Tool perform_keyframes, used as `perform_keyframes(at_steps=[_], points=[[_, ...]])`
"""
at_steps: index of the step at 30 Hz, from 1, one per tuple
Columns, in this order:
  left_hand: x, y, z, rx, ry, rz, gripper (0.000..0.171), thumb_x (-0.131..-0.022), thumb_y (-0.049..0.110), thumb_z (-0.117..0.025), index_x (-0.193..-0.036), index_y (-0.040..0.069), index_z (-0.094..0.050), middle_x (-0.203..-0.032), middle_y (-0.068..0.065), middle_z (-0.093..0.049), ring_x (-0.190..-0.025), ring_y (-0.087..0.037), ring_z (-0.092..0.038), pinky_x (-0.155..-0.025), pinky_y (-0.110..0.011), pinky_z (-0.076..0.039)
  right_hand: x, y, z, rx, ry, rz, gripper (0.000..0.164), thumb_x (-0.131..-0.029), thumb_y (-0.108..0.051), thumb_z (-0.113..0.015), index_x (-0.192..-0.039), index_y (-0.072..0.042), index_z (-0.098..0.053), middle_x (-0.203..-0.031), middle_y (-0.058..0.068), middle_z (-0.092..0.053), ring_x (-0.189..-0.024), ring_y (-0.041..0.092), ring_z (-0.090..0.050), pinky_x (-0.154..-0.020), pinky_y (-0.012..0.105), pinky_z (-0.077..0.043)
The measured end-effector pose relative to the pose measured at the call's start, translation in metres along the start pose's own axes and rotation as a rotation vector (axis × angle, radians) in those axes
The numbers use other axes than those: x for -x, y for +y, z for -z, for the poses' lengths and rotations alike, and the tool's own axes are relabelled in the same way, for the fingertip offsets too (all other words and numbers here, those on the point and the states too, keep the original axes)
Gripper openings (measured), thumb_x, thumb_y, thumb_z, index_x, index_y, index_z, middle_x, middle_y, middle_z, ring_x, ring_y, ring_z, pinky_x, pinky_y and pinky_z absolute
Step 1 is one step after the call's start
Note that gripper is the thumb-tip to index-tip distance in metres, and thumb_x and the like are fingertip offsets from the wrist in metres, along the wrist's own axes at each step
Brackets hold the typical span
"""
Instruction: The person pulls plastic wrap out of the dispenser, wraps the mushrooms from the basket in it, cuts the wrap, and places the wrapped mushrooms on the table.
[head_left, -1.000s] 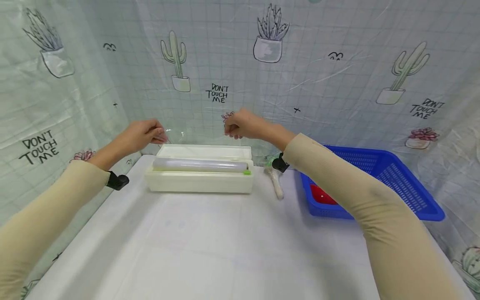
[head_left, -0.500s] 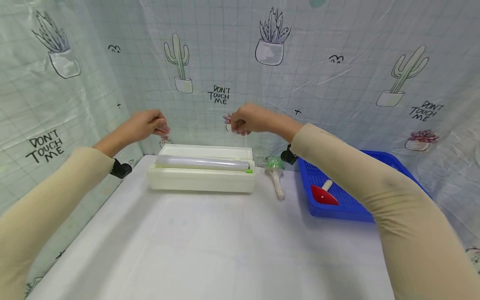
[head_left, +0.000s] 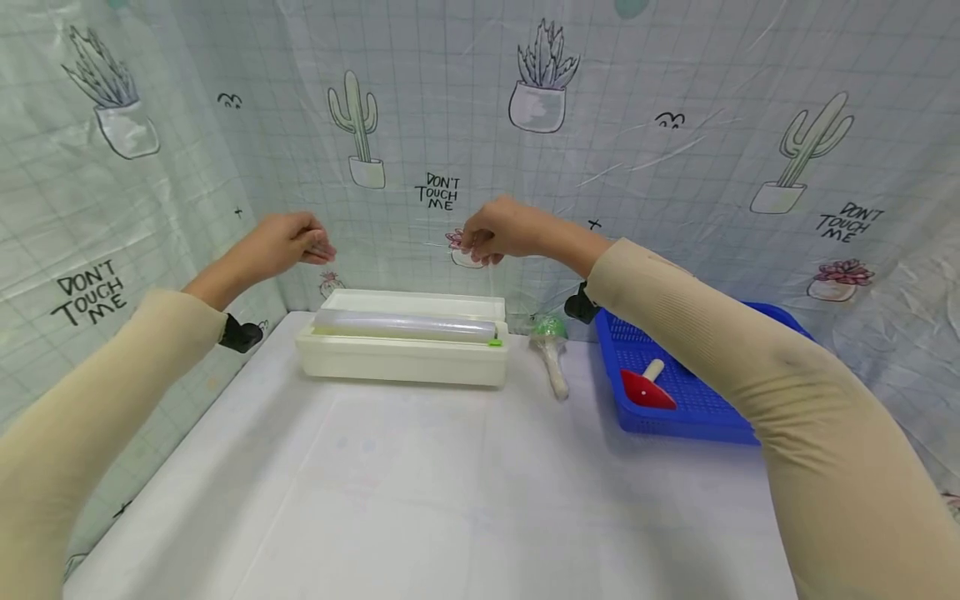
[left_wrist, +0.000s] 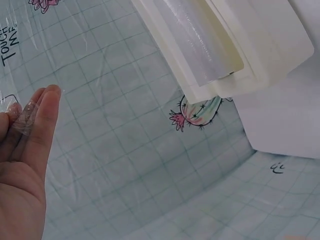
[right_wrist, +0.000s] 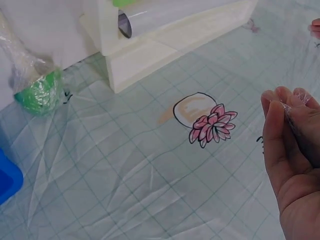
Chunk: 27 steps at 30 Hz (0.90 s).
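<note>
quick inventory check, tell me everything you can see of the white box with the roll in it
The white box is long and low, with smooth, plastic-looking walls and rounded corners. Its lid is open at the back. Inside lies a lengthwise roll of glossy film, with a bright green piece near its right end in the head view. The box rests flat on the white table, near the patterned sheet. Neither the left hand nor the right hand touches it.

Clear film (left_wrist: 22, 121) hard to trace; right sleeve (head_left: 712, 337) partly hides basket (head_left: 690, 426)
</note>
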<state>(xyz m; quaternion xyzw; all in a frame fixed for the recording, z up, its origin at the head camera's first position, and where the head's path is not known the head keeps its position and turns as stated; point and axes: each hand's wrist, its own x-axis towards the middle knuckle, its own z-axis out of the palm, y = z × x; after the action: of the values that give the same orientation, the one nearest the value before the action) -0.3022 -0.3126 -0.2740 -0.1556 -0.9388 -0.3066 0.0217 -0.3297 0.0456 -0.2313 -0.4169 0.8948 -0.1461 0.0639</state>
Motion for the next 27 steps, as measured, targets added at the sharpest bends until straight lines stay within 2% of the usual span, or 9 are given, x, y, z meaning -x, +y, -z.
perform_keyframes(at_steps=[4,7,14,21,27], points=[[0.005,-0.004,0.001,0.002,0.022,0.006,0.033,-0.111,0.015,-0.037,-0.121,-0.011,-0.054,-0.122,-0.033,-0.063,-0.113,-0.043,-0.066,-0.083,-0.025,-0.059,0.000,-0.004,0.003,0.009,0.013,0.020,0.016,-0.098,-0.003,-0.067,-0.113,0.001,-0.073,-0.100,0.014,-0.076,-0.083,0.021,-0.072,-0.078,0.033,-0.061],[0.006,-0.004,0.002,0.001,0.032,0.013,0.032,-0.112,0.016,-0.036,-0.120,-0.010,-0.054,-0.123,-0.032,-0.063,-0.113,-0.042,-0.066,-0.082,-0.024,-0.059,-0.001,-0.008,0.006,0.003,0.020,0.022,0.016,-0.098,-0.002,-0.067,-0.112,0.000,-0.073,-0.098,0.014,-0.076,-0.083,0.023,-0.073,-0.077,0.031,-0.061],[0.008,-0.005,0.005,0.040,0.040,0.009,0.032,-0.111,0.016,-0.037,-0.120,-0.010,-0.053,-0.124,-0.033,-0.063,-0.107,-0.032,-0.070,-0.080,-0.019,-0.058,-0.002,-0.009,0.012,0.001,0.007,0.010,0.021,-0.098,-0.003,-0.067,-0.118,0.002,-0.072,-0.098,0.013,-0.076,-0.088,0.026,-0.073,-0.079,0.031,-0.060],[0.010,-0.005,0.006,0.031,0.042,0.008,0.033,-0.111,0.018,-0.037,-0.121,-0.010,-0.053,-0.124,-0.032,-0.063,-0.111,-0.038,-0.068,-0.080,-0.019,-0.058,0.001,-0.011,0.015,0.003,0.015,0.011,0.020,-0.097,-0.004,-0.068,-0.116,0.002,-0.073,-0.099,0.014,-0.076,-0.087,0.024,-0.073,-0.081,0.033,-0.060],[0.011,0.000,0.007,0.027,0.046,0.014,0.034,-0.112,0.018,-0.036,-0.121,-0.010,-0.053,-0.123,-0.032,-0.063,-0.109,-0.034,-0.069,-0.080,-0.019,-0.058,0.003,-0.011,0.017,0.002,0.024,0.024,0.021,-0.096,-0.002,-0.069,-0.116,0.004,-0.072,-0.102,0.017,-0.076,-0.090,0.030,-0.074,-0.080,0.032,-0.061]])
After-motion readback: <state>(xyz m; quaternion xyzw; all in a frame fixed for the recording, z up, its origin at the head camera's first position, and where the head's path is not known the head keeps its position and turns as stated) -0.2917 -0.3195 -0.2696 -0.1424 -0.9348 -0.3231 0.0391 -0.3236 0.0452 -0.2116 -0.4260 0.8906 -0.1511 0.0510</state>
